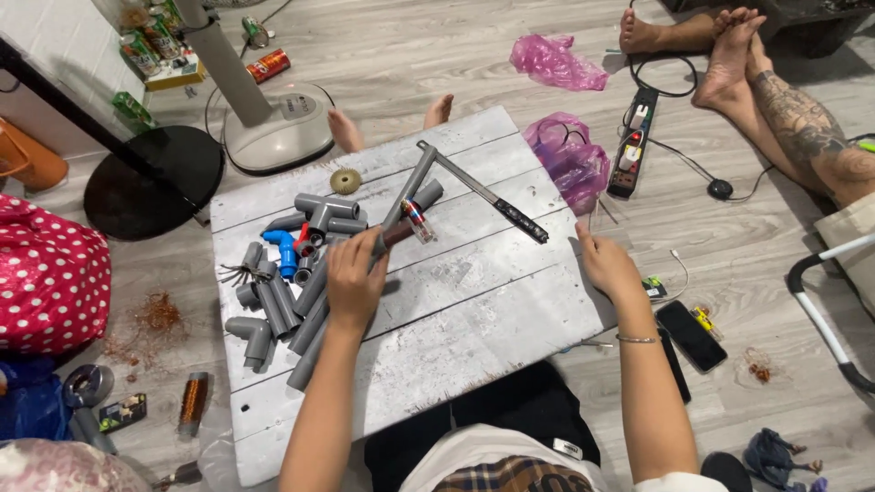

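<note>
From the head camera, the left hand [354, 282] is closing its grip around a long grey pipe [319, 314] lying among grey fittings [319, 219] on the left of the white desk [474, 310]. The right hand [606, 264] is resting open at the desk's right edge, holding nothing, well apart from the pipe.

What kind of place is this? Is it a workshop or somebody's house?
Most likely a room in a home, used as a makeshift work spot. A low grey wooden board sits on the wood-pattern floor, a standing fan's base stands nearby, and a barefoot person's legs rest on the floor.
</note>
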